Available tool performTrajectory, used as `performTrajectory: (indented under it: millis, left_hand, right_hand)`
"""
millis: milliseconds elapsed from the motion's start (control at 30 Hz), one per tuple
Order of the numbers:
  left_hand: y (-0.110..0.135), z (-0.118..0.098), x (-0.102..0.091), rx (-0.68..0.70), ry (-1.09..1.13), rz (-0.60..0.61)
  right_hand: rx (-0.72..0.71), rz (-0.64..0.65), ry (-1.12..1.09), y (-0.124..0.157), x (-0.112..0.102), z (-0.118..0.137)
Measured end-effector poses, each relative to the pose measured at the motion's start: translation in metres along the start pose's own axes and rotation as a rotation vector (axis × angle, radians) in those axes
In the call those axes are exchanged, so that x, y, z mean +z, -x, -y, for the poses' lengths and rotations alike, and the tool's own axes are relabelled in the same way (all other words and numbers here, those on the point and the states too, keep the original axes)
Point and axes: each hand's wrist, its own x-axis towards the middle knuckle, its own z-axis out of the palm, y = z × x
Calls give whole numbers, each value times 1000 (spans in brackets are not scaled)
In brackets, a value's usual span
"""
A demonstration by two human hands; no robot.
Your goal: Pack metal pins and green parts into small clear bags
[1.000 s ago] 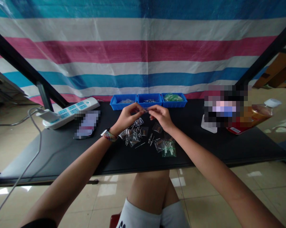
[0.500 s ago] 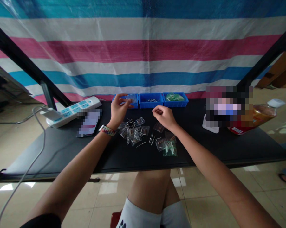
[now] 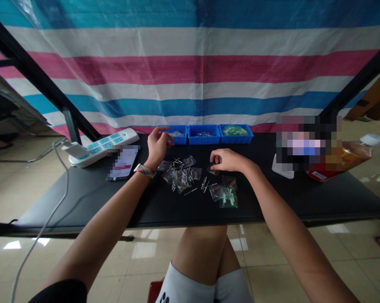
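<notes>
l hand (image 3: 157,147): fingers spread, nr left bin (image 3: 181,141)
r hand (image 3: 229,160): at bag (image 3: 213,171), curled; can't tell if pinching

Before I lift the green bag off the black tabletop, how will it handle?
The green bag looks thin and see-through, so probably floppy. Likely light: only a few small white pieces show. They lie at different angles, so may shift.

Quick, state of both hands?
Left hand: open at left blue bin, nothing visibly held.
Right hand: curled at small plastic bag; grip unclear.
</notes>
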Motion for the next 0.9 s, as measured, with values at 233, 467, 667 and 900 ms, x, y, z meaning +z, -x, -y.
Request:
performTrajectory:
  millis: [233,467,667,900]
  left_hand:
    - [31,-24,16,384,-362,359]
    - [51,-54,25,813,-598,725]
    - [52,-54,23,823,-601,696]
    - [52,-47,28,766,-512,590]
  right_hand:
    - [9,-250,-419,-17,22,0]
    - [6,-275,-1149,-23,35,17]
    - [62,-299,-1368,-22,33,21]
    - [89,-239,-1367,-21,31,27]
